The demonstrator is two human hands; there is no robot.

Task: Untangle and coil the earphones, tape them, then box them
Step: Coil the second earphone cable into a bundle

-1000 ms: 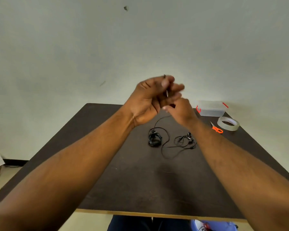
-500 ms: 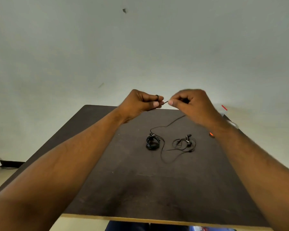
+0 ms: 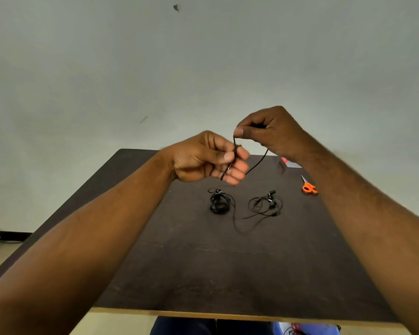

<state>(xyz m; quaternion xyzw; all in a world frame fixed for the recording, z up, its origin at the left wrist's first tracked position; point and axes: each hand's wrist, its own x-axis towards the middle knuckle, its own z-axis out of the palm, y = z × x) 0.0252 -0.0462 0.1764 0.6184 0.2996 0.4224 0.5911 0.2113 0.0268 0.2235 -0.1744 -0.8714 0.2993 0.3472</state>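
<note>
Both my forearms reach out from the lower corners and meet near the centre, raised above the table. My left hand point(image 3: 208, 158) sits lower, fingers curled in, thumb pressed against them, pinching the black cable point(image 3: 235, 151). My right hand point(image 3: 269, 129) is higher and just beside it, knuckles up, thumb and forefinger pinching the same cable at its upper end.

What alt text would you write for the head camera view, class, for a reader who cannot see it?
Both hands, left hand and right hand, pinch a black earphone cable above a dark table. Two earphone bundles and orange scissors lie beyond.
</note>
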